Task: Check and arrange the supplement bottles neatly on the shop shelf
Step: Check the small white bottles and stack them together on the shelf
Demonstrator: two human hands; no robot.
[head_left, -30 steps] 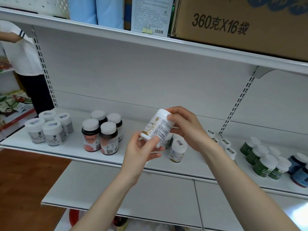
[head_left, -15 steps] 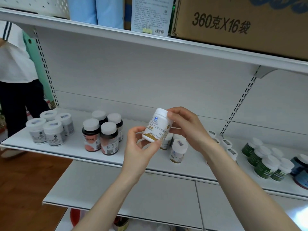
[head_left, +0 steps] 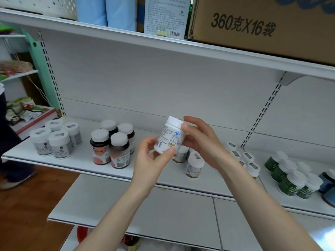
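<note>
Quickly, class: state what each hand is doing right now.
Left hand: grips the white bottle at its base.
Right hand: holds the same bottle near its cap.

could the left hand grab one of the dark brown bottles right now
Probably not yet: the left hand pinches the base of the white bottle, which the right hand also holds. Nothing stands between it and the dark brown bottles.

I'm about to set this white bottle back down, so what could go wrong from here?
1. The left grip and right grip hold the white bottle tilted, by fingertips only, above the shelf; if it slips, it could topple the gold-labelled bottles standing just below.
2. The right forearm lies close to the small white-capped bottles; lowering it might sweep them over.
</note>
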